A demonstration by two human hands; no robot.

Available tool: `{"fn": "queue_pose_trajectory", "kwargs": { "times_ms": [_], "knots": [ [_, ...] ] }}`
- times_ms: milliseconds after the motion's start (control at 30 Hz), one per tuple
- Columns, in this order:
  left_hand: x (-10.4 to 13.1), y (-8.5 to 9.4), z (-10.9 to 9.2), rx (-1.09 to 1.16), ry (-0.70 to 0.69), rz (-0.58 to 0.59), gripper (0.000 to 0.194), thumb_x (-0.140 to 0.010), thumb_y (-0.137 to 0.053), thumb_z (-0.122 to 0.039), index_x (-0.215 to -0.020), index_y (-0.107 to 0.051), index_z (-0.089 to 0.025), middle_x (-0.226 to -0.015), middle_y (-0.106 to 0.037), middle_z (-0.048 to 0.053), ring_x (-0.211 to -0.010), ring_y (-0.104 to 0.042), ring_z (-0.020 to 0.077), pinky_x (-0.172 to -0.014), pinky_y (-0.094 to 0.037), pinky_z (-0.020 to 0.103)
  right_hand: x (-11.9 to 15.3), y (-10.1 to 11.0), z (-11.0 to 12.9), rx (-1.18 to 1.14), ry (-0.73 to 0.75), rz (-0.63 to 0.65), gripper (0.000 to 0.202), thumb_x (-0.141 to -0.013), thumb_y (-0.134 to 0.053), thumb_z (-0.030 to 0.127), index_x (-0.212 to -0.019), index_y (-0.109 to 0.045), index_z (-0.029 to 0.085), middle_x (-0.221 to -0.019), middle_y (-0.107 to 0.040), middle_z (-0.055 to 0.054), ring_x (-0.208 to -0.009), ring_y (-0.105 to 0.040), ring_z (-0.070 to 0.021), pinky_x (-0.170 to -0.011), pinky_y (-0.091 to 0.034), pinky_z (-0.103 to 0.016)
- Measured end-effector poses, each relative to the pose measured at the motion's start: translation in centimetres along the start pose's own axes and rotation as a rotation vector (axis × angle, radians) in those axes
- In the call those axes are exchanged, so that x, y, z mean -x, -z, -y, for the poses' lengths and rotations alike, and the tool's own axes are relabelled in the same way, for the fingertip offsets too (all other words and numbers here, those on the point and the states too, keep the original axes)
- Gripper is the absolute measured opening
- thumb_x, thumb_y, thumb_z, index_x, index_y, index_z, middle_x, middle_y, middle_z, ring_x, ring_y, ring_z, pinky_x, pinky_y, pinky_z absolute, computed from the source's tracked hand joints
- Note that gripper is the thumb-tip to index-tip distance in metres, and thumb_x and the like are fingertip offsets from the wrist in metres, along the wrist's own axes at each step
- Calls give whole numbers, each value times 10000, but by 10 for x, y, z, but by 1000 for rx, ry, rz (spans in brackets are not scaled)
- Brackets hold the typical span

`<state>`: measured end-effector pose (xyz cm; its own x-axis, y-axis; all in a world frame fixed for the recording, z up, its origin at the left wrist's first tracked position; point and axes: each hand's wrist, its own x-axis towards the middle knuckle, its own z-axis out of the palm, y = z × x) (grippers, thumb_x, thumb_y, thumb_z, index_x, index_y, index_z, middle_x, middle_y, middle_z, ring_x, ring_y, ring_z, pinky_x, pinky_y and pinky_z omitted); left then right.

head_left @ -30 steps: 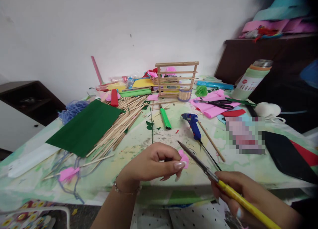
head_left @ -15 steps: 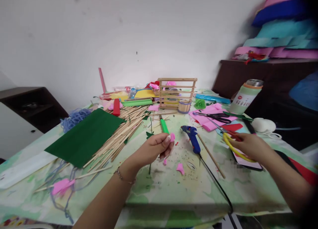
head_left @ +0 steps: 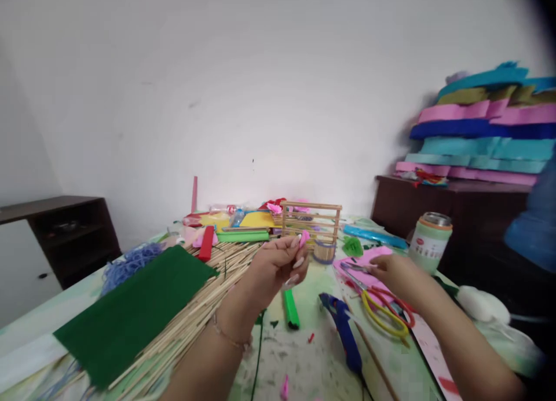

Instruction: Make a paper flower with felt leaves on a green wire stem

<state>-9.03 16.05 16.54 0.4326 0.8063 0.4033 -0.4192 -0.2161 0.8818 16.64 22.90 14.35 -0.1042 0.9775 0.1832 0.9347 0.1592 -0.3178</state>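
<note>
In the head view, a small pink piece point(head_left: 304, 237) is held up near the centre of the frame, pinched between thumb and fingertips of the left hand point(head_left: 278, 268). It is seen free of every other piece and appears shaped but unattached. At centre right, dark-handled scissors point(head_left: 356, 267) are reached by the fingers of the right hand point(head_left: 393, 273); whether they are gripped cannot be told. Just below, scissors with yellow and red handles point(head_left: 364, 291) are left unheld.

Some work looks done: at centre, 1 upright stick frame point(head_left: 310, 204) is joined with crossbars, and 1 small round stick holder point(head_left: 324, 252) is banded at its lower right. Much seems left loose: at lower left, sticks point(head_left: 186, 325) are heaped beside 1 large dark green sheet point(head_left: 139, 311). At bottom centre, 1 pink scrap point(head_left: 285, 387) is seen on the table point(head_left: 278, 360). At lower right of centre, the blue glue gun point(head_left: 347, 334) is left untouched.
</note>
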Motion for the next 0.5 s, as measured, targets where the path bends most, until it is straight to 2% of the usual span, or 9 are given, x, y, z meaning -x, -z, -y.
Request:
{"fn": "queue_pose_trajectory", "kwargs": {
  "times_ms": [67,133,167,267,367,500],
  "knots": [
    [-7,-7,2,60,8,46,379,-820,-618,-408,-601,-404,-185,-418,-342,-80,-325,-218,38,-394,-182,215,18,25,25,-137,125,-74,333,-928,-495,404,-1035,-751,220,-977,-760,-63,-865,-693,-220,-768,-516,-297],
    [-10,-15,9,108,39,91,382,-816,-611,-425,-597,-411,-185,-405,-335,-80,-309,-207,36,-379,-178,213,37,38,49,-509,288,-174,483,-882,-512,567,-1086,-739,193,-892,-747,-84,-799,-679,-240,-678,-523,-315],
    [-11,-18,13,123,60,108,374,-818,-612,-422,-599,-427,-182,-405,-344,-75,-307,-221,38,-370,-174,212,45,40,59,-622,360,-170,498,-851,-543,598,-1062,-745,194,-880,-736,-85,-781,-668,-235,-648,-521,-313],
    [-9,-24,24,143,119,126,348,-839,-614,-400,-618,-477,-168,-418,-376,-60,-321,-285,48,-351,-158,207,56,31,79,-744,513,-117,360,-878,-569,517,-902,-765,215,-862,-688,-66,-791,-637,-198,-704,-511,-312],
    [-7,-24,29,107,169,92,361,-858,-605,-433,-644,-499,-162,-427,-411,-51,-335,-315,49,-343,-157,197,53,18,81,-818,543,-153,340,-902,-569,447,-726,-729,205,-744,-620,-40,-747,-615,-178,-699,-496,-303],
    [-6,-26,28,-89,176,18,466,-843,-560,-605,-717,-536,-157,-456,-487,-39,-333,-345,49,-340,-213,185,50,17,74,-846,531,-203,260,-897,-594,393,-783,-750,220,-726,-629,-22,-694,-599,-149,-651,-489,-264]
  ]
}}
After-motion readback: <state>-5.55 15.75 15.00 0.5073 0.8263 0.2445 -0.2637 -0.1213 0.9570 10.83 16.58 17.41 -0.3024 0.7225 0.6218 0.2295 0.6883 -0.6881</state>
